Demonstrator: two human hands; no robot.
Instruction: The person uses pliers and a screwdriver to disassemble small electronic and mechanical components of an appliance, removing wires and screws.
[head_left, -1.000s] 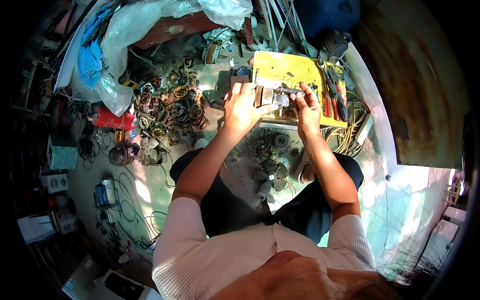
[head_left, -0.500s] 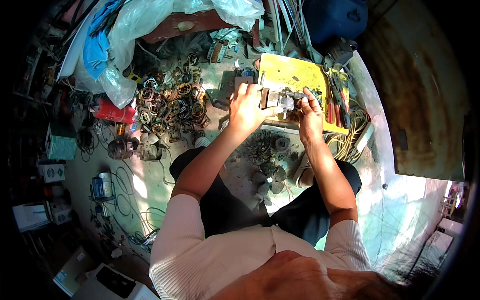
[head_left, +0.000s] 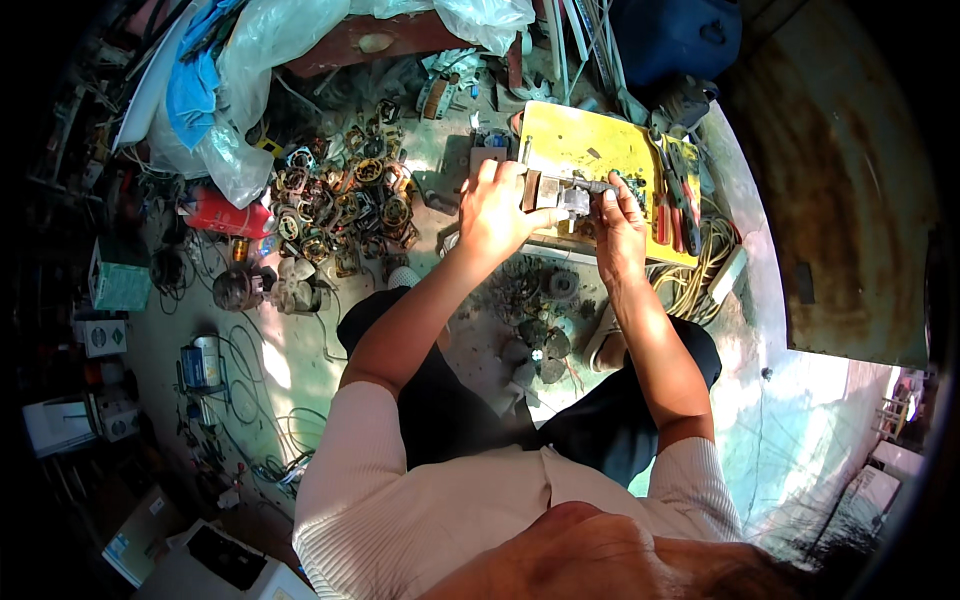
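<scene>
My left hand is closed around a small motor part with a brownish, blocky metal body and a grey end. The thumb lies along its near side. At the part's right end, my right hand pinches a dark grey, rod-like piece between thumb and fingers. Whether that piece is joined to the motor part I cannot tell. Both hands are over the near side of a yellow board that has dark specks and small bits on it.
Pliers and red-handled tools lie along the board's right side, with coiled cable beyond. Left stands a heap of motor windings. Fan blades and scraps lie on the floor between my feet. A blue drum stands at the back.
Both hands keep their hold in nearly the same place. My right fingers and the grey end of the part have turned or shifted slightly.
</scene>
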